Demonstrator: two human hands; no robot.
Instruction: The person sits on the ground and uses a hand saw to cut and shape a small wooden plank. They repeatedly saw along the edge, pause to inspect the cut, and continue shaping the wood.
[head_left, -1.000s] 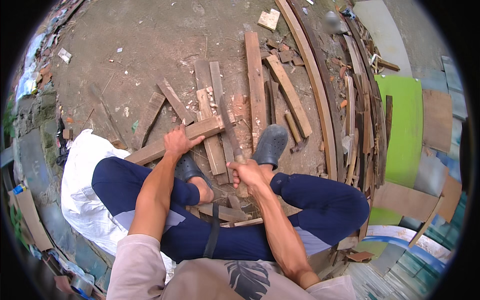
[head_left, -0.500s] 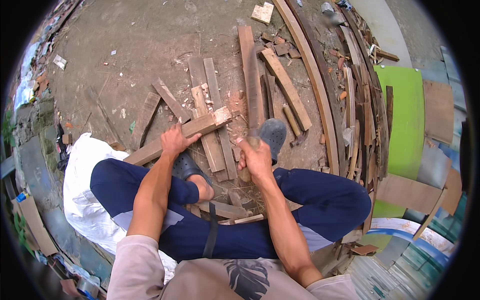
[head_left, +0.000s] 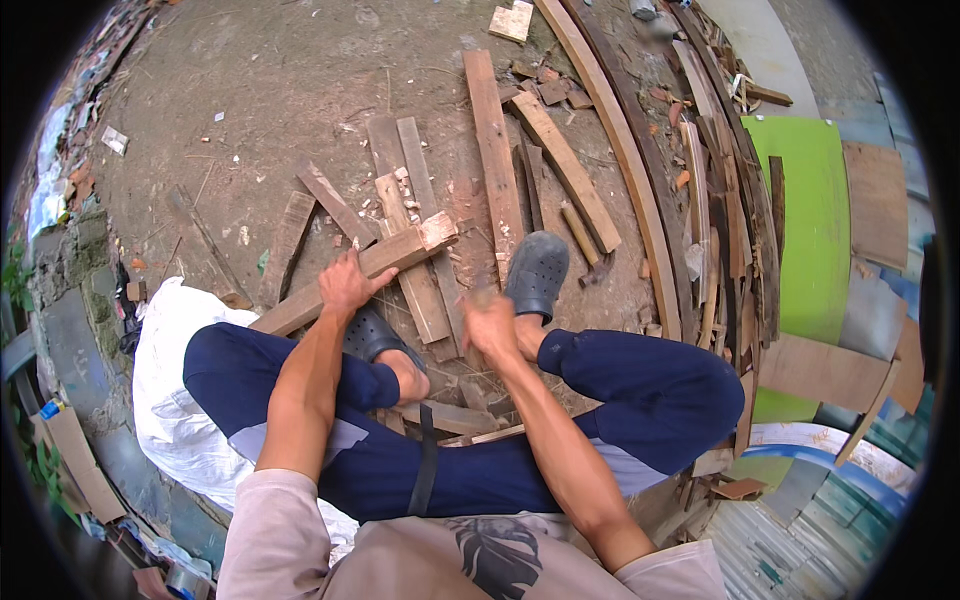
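Observation:
My left hand (head_left: 350,283) is closed over a squared wooden beam (head_left: 400,252), pressing it down across other boards. The beam's far end shows a pale, freshly chipped face. To the right of that end, my right hand (head_left: 490,325) is wrapped round a wooden-handled tool (head_left: 484,296); motion smears it, so its blade or head cannot be made out. Under the beam lies a flat board (head_left: 425,310) with a thinner strip (head_left: 432,210) beside it. A hammer (head_left: 583,238) rests on the ground beyond my right shoe (head_left: 538,272).
Long planks (head_left: 625,150) and piled scrap wood run along the right, beside a green panel (head_left: 800,230). A white sack (head_left: 180,390) lies left of my leg. Wood chips and loose offcuts (head_left: 290,240) are scattered ahead; a long board (head_left: 490,130) stretches away from my right shoe.
My right hand has shifted slightly left and down with the wooden-handled tool, now more blurred. My left hand keeps its hold on the beam. The whole view has shifted slightly.

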